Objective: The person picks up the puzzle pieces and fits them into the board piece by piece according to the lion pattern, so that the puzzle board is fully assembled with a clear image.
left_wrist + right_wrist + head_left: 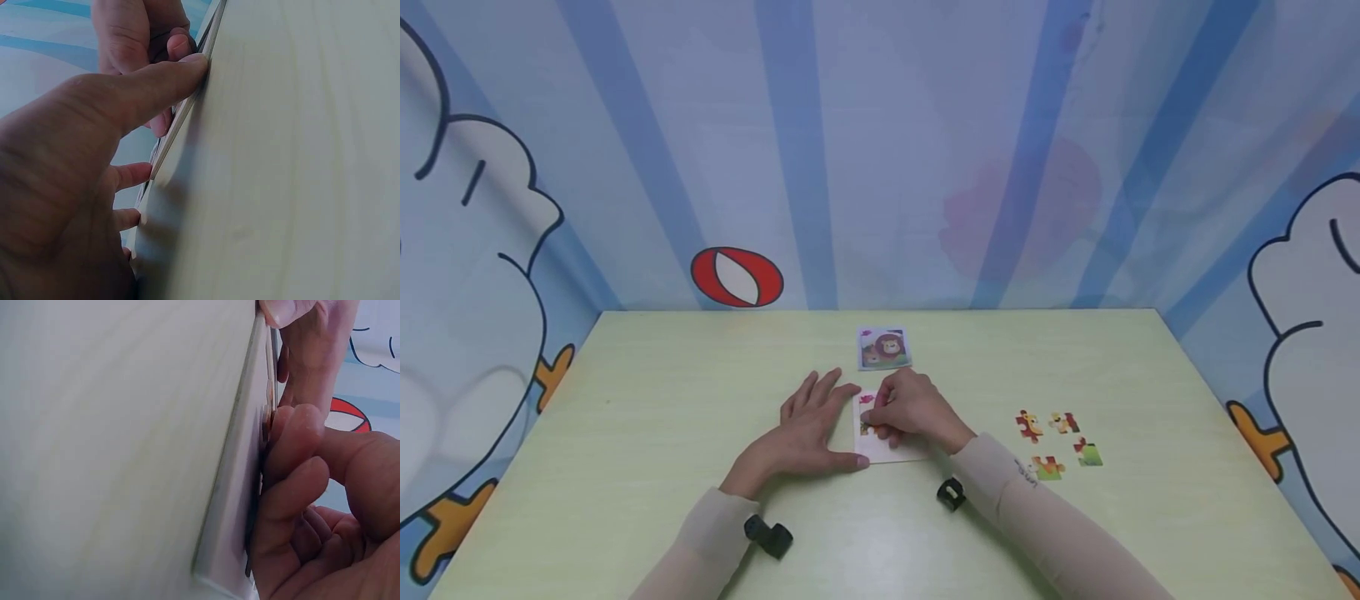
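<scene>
Apparently, the step in hand is the filling of the white puzzle board [893,452], which lies on the table [692,375] before the person. The left hand [805,435] is spread wide, its thumb and forefinger touching the left side of the board. The right hand [917,408] has its fingers curled over the board; whether they pinch something or only press, one cannot tell. The next move seems to call for careful aligning and light pressure. Four loose pieces [1048,468] lie apart, to the right; a lion picture [883,348] lies just beyond.
</scene>
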{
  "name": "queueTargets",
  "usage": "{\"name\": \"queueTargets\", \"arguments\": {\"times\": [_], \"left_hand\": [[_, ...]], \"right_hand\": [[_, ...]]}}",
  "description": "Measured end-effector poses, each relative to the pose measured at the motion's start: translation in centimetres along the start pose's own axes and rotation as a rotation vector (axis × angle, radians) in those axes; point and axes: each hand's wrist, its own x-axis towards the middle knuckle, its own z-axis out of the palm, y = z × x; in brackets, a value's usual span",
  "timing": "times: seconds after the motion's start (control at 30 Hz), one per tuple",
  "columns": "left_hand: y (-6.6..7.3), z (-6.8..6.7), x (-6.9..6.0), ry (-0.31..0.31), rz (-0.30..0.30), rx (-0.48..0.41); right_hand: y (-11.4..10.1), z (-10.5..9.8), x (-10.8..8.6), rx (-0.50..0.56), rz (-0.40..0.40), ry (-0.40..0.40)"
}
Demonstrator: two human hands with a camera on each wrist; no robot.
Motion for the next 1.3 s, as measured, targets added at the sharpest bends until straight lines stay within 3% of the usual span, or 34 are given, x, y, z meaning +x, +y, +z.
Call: {"name": "queueTargets", "arguments": {"times": [0.3,0.53,0.7,0.93,1.3], "left_hand": [[0.1,0.0,0.0,-0.007,-0.013,0.008],[0.1,-0.1,-0.1,-0.008,-0.019,0.004],[0.0,-0.1,-0.1,-0.006,-0.007,-0.009],[0.1,0.0,0.0,-0.005,-0.007,-0.017],[0.0,0.1,0.1,0.000,-0.020,0.002]], "right_hand": [[2.2,-2.5,-0.6,0.132,-0.101,-0.030],[3.9,-6.5,-2.1,0.111,-0.169,-0.079],[5.6,-9.5,-3.7,0.088,-0.149,-0.091],[8.2,-12.9,-5.9,-0.026,-0.112,-0.067],[12.2,-15.2,-8.6,-0.168,-0.044,0.014]]}}
